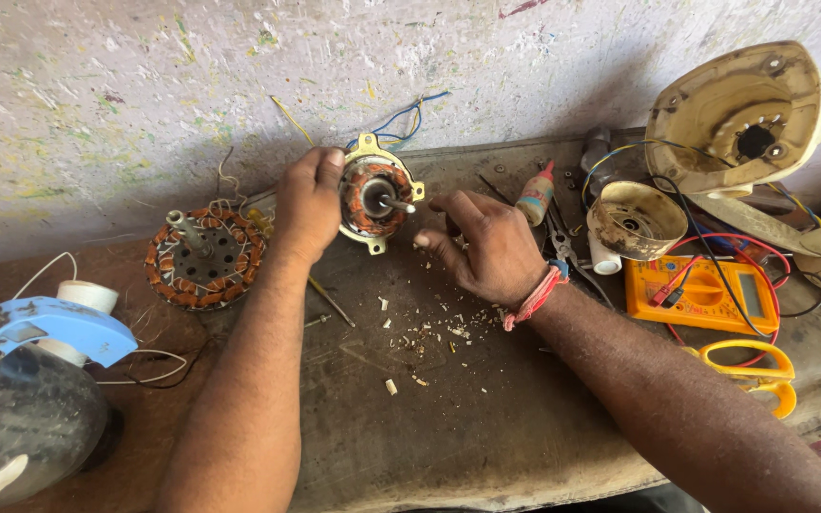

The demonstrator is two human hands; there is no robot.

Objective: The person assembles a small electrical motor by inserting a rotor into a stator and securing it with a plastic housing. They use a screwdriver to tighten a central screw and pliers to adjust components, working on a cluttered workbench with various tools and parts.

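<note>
Both forearms are bare to the frame's edge, with no sleeves, gloves or watch in view. The left hand [308, 204] wears nothing, and no rings show on it. The right hand [486, 249] is bare too, but its wrist carries a thread band [536, 296] of red and pink strands wound several times round, with a small blue bit at its upper edge.

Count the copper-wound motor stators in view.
2. One stator is held upright on the bench by the left hand, the right hand beside it. The other stator lies flat to its left. Clutter may hide more.
</note>
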